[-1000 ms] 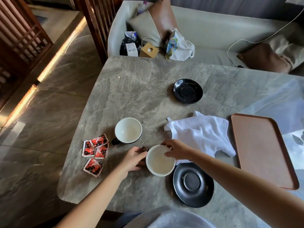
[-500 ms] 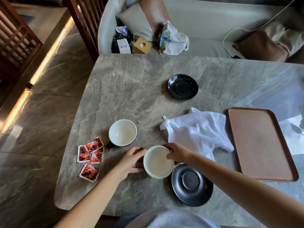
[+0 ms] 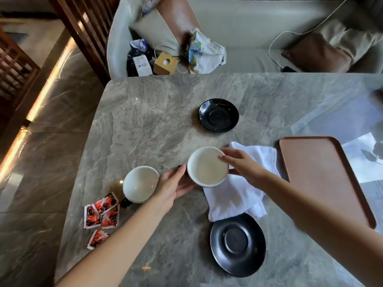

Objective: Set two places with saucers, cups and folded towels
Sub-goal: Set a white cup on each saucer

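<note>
Near saucer (image 3: 237, 244) sits bare on the worktop (image 3: 155, 125); towel (image 3: 234, 195) lies unfolded; right hand (image 3: 242, 166), grip clamped on the cup (image 3: 207, 166) at its rim, over the towel's edge; left hand (image 3: 174, 185) straight-fingered against its side; second cup (image 3: 141, 184) and far saucer (image 3: 218, 115) unpaired; barely begun, I'd judge.

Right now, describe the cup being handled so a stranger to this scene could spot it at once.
On the grey marble table, left of the copper tray, lies a crumpled white towel. The held cup is over the towel's left edge. Unlike the other cup beside the red packets, the right hand pinches its rim.
</note>
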The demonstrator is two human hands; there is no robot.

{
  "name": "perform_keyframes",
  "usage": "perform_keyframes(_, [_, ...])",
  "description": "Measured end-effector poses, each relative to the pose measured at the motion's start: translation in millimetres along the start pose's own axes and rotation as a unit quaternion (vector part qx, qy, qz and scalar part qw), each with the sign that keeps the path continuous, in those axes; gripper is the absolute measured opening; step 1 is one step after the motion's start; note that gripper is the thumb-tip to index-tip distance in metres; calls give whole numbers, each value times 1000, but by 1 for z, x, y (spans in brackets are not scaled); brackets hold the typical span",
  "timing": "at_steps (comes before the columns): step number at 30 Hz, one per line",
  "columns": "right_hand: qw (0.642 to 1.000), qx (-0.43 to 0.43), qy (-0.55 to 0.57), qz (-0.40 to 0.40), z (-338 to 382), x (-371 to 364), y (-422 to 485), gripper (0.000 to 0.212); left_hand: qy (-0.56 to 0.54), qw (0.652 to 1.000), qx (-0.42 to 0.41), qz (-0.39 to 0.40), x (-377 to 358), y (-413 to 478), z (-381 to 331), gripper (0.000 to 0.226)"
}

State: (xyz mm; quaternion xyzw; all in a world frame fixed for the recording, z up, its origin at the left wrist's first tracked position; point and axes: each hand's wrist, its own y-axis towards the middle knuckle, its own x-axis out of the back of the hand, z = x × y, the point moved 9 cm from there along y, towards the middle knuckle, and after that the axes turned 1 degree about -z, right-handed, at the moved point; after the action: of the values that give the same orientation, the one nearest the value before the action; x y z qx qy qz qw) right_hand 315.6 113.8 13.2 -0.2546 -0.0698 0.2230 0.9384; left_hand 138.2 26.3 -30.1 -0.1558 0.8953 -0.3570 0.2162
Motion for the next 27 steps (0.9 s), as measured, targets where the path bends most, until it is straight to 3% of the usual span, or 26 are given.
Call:
perform_keyframes(5, [992, 0, 107, -73, 2, 42, 32, 24, -13, 1000, -13, -23, -48, 41, -34, 10])
perform_keyframes(11, [972, 15, 169, -165, 17, 84, 81, 25, -2, 1000, -24, -4, -101, 92, -79, 17])
perform_keyframes(20, [969, -9, 161, -185, 23, 111, 134, 30, 148, 989, -17, -23, -121, 152, -109, 20])
perform_keyframes(27, [964, 5, 147, -220, 15, 120, 149, 28, 277, 948, -112, -106, -110, 179, -128, 31])
